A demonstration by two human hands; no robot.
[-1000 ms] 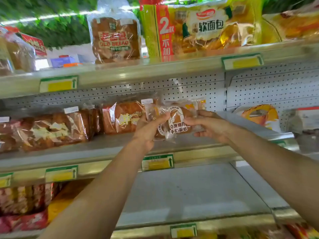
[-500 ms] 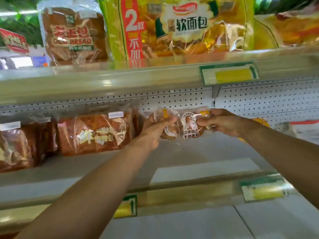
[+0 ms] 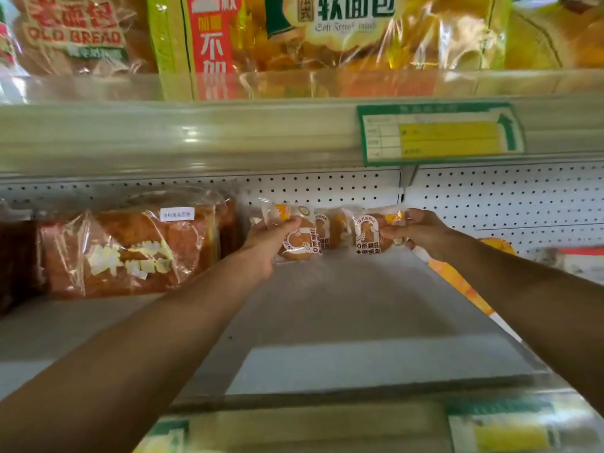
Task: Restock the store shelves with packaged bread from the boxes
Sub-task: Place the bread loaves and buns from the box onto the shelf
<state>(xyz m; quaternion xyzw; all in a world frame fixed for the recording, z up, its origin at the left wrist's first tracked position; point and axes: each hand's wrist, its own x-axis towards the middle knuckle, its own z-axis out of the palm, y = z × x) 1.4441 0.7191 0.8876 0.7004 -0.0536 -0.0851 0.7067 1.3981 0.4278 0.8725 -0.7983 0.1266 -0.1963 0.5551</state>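
Both hands reach to the back of the grey metal middle shelf [image 3: 343, 315], up against the white perforated back panel [image 3: 327, 188]. Left hand [image 3: 268, 243] pinches the top corner of a small clear-wrapped round bun pkt [image 3: 299, 240], thumb and fingers clamped on the film. Right hand [image 3: 421, 230] grips a second small clear bun pkt [image 3: 369, 235], fingers curled round its right edge. Between them stand approx. two more of the same buns [image 3: 333, 228], touching both pkts. White print on the buns is partly readable: "0" plus Chinese chars. Shelf front and centre is bare; open room to the right edge. Left of the hands, a big clear-bagged brown loaf [image 3: 127, 253] w/ a small white sticker. Top shelf: loaf bag marked "OLD BREAD" [image 3: 75, 31], yellow soft-bread bag [image 3: 343, 31] w/ Chinese text. Green-yellow price tag [image 3: 441, 134] on the upper shelf rail.
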